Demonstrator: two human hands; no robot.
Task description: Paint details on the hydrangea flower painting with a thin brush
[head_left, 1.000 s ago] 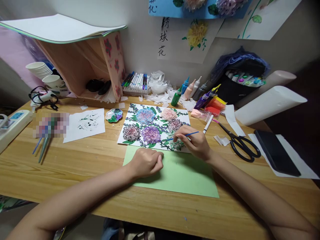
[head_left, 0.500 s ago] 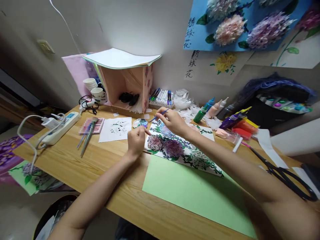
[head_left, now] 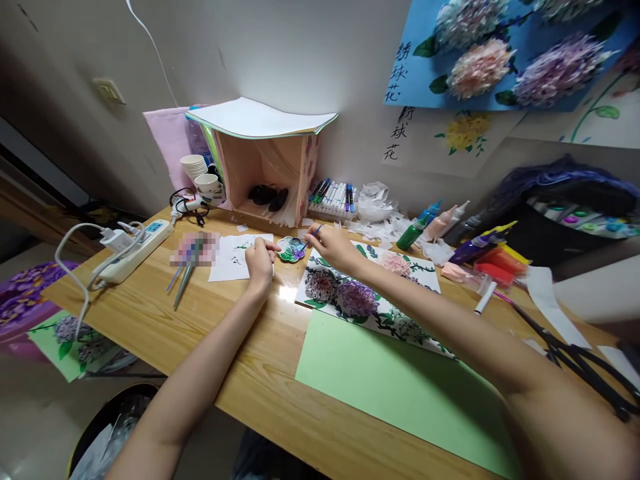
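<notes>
wooden desk [head_left: 250, 367]. green paper [head_left: 395, 390], along near edge of flower picture [head_left: 357, 298]. right hand [head_left: 334, 247]: fingers pinched round blue brush [head_left: 317, 231]. left hand [head_left: 260, 262]: at palette [head_left: 289, 255], hold unclear. palette: paint-smeared, between hands. brush: lower end at palette.

The white flower painting [head_left: 358, 298] is patterned in pink, purple, speckled black and leafy green. In front of it lies a plain pale-green sheet [head_left: 385, 383]; by its far left corner, a palette [head_left: 290, 253] smeared green and purple and a blue brush [head_left: 307, 243].
</notes>
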